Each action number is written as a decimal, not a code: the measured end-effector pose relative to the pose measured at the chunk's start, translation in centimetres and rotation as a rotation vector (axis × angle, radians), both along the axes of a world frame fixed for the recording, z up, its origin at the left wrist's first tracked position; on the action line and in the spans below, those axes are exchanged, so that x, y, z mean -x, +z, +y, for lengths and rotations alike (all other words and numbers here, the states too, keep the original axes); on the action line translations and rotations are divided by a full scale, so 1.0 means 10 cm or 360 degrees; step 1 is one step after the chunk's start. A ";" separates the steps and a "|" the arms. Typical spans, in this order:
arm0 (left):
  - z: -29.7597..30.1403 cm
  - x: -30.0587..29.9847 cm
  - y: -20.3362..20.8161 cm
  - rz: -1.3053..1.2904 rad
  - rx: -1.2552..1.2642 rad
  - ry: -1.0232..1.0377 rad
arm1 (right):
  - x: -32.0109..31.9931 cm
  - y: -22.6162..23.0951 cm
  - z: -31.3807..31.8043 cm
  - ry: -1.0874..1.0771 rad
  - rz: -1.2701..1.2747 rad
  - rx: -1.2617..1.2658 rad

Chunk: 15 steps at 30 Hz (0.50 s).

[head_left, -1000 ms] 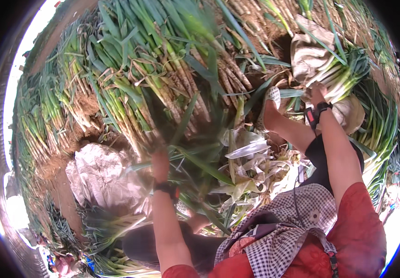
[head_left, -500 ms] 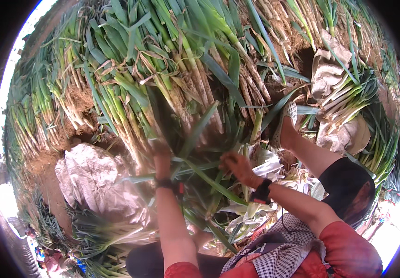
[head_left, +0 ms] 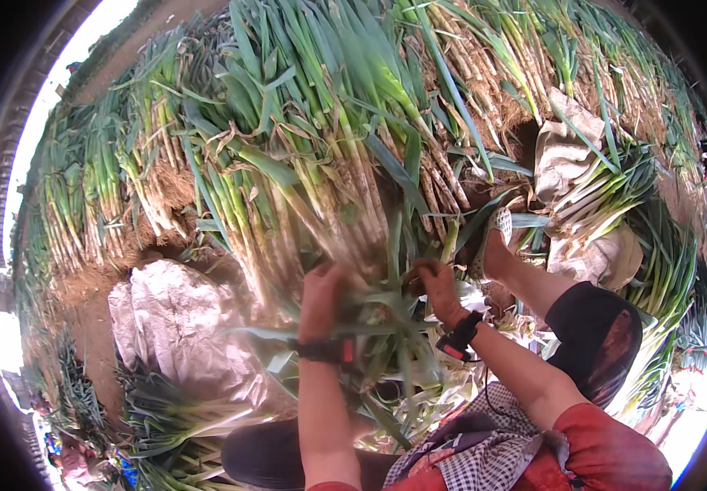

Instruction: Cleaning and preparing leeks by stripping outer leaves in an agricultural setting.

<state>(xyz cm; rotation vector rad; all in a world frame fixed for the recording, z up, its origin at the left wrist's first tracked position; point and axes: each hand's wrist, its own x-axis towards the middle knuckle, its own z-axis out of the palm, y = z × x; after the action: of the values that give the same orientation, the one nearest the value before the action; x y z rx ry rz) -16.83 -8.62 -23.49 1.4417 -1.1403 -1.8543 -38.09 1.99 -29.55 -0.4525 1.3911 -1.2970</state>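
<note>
A big pile of leeks, green-leaved with pale, soil-marked stalks, leans toward me from the far side. My left hand, smeared by motion, is at the lower ends of the stalks, its fingers not readable. To the right, the fingers of my right hand are curled together beside the leaves, and what they hold, if anything, is hidden. Between and below both hands lie loose, blurred leek leaves. Dark bands with a red part circle both my wrists.
On the left, a pale sack covers the ground, with cleaned leeks close below it. More white-stalked leeks rest on sacking at right. My patterned shoe stands near the pile. Several rooted bundles line the far left.
My left hand has moved to the right along the stalk bottoms. My right hand has shifted slightly right, and the fingers stay curled. The view has turned a little.
</note>
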 end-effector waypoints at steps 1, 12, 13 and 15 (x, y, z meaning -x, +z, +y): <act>0.03 0.06 0.30 0.0489 -0.0046 0.0195 | 0.10 0.03 0.02 -0.0162 -0.0032 -0.0037; 1.04 0.22 0.16 -0.0141 0.0195 -0.0136 | -0.02 1.08 0.58 0.0942 -0.0234 0.0127; 1.18 0.13 0.10 -0.0157 0.0208 -0.0114 | -0.10 1.17 0.62 0.0965 -0.0244 0.0144; 1.40 0.25 0.23 -0.0064 0.0182 -0.0508 | -0.06 1.33 0.73 0.1256 0.0098 -0.0086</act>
<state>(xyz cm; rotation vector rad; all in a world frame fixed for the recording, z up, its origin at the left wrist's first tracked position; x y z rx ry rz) -19.35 5.41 -21.18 1.2978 -1.5451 -1.9375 -37.53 9.34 -16.24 -0.8986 1.1110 -0.6008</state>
